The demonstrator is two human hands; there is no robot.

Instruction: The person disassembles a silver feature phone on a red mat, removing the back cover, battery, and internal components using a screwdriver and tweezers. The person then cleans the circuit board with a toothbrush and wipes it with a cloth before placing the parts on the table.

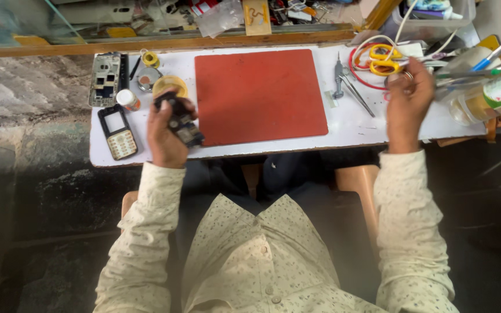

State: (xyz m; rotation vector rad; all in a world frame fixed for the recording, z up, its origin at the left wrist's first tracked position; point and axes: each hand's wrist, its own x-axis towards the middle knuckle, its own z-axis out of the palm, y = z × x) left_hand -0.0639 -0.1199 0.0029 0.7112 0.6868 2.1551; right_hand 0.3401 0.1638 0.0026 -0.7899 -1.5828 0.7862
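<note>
Two hands work over a small white table point(343, 124), and the scene reads from its left edge. Farthest left lie a bare metal phone frame point(106, 79) and, nearer the person, a phone front cover point(118, 131) with its keypad, a small white-capped bottle point(127, 99) between them. Just beside these the left hand point(166, 136) holds a dark phone body point(180, 120), its fingers point(172, 104) wrapped closed around it; the piece is lifted off the table at the left edge of the red work mat point(259, 95), its long axis running diagonally from upper left to lower right. A yellow tape roll point(169, 85) sits just behind that hand.

Past the bare mat, metal tweezers point(355, 93) lie on the table. The right hand point(407, 104) is well apart from the phone body, its fingers point(404, 78) curled in at a cluster of tools, touching what seems a tool handle beside the yellow-handled scissors point(385, 59); whether they grip it I cannot tell. So the phone body lies far to the left of the right hand.
</note>
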